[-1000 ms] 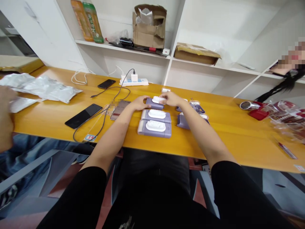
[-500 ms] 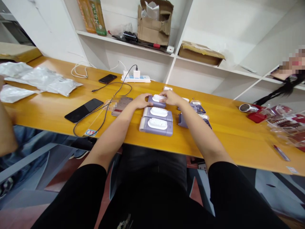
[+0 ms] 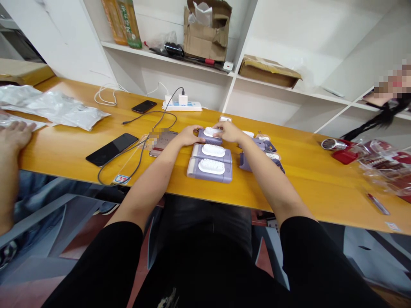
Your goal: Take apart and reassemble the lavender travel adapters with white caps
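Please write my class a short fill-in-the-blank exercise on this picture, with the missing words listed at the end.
1. In the row of three, the left hand and right hand are at the purple case ____ from the person.
2. The brush on the nearest case is coloured ____.
3. Seen from here, the green bottle stands ____ of the torn box.

Missing words: farthest; white; left.

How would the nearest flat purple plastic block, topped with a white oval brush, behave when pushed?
The flat purple plastic block probably slides rather than tips, lying low and broad. Its smooth casing looks stiff; raised white bristles may flex.
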`<state>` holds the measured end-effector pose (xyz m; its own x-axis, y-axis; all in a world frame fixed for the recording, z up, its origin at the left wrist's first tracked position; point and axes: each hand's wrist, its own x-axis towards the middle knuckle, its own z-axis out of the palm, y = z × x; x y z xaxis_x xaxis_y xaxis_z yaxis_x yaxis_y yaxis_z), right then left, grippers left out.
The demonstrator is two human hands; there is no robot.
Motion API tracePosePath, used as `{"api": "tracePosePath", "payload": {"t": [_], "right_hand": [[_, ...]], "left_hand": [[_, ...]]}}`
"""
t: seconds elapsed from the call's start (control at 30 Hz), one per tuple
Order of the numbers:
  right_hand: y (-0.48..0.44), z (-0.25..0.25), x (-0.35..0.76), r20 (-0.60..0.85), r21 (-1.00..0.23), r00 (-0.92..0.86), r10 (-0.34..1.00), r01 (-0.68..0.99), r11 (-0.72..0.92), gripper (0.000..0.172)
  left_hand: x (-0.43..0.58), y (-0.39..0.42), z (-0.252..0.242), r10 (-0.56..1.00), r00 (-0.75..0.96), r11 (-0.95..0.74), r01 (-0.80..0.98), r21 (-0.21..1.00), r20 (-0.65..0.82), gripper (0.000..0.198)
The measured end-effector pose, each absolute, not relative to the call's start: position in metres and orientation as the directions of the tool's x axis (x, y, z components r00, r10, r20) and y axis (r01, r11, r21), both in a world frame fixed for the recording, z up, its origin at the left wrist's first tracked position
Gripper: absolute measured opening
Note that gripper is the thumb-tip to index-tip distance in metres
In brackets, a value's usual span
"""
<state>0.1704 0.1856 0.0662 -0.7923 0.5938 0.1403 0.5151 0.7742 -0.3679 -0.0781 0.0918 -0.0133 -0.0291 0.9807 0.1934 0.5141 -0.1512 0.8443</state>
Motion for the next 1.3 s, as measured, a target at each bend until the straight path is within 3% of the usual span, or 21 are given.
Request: {"api": "tracePosePath", "payload": {"t": [0.43, 0.83, 1.1, 1.3], "right_hand": [[0.18, 0.064, 0.169, 0.147, -0.408, -0.77, 0.621, 0.525, 0.747, 0.037], [0.169, 0.069, 0.167, 0.156, -0.354, -0.732, 0.663, 0.585, 0.73, 0.036], [0.173, 0.065, 0.167, 0.197, -0.394, -0.728, 0.657, 0.555, 0.733, 0.038], [0.173, 0.068, 0.165, 0.131, -0.369, -0.732, 0.668, 0.59, 0.719, 0.033]], "left_hand": [[-0.076, 0.089, -0.011, 0.982, -0.036, -0.14, 0.514, 0.846, 0.184, 0.088], [-0.071, 0.085, -0.007, 0.98, -0.057, -0.137, 0.501, 0.854, 0.191, 0.084], [-0.072, 0.087, -0.009, 0.984, -0.056, -0.117, 0.511, 0.852, 0.169, 0.092], [-0.072, 0.087, -0.009, 0.983, -0.057, -0.12, 0.52, 0.846, 0.175, 0.087]]}}
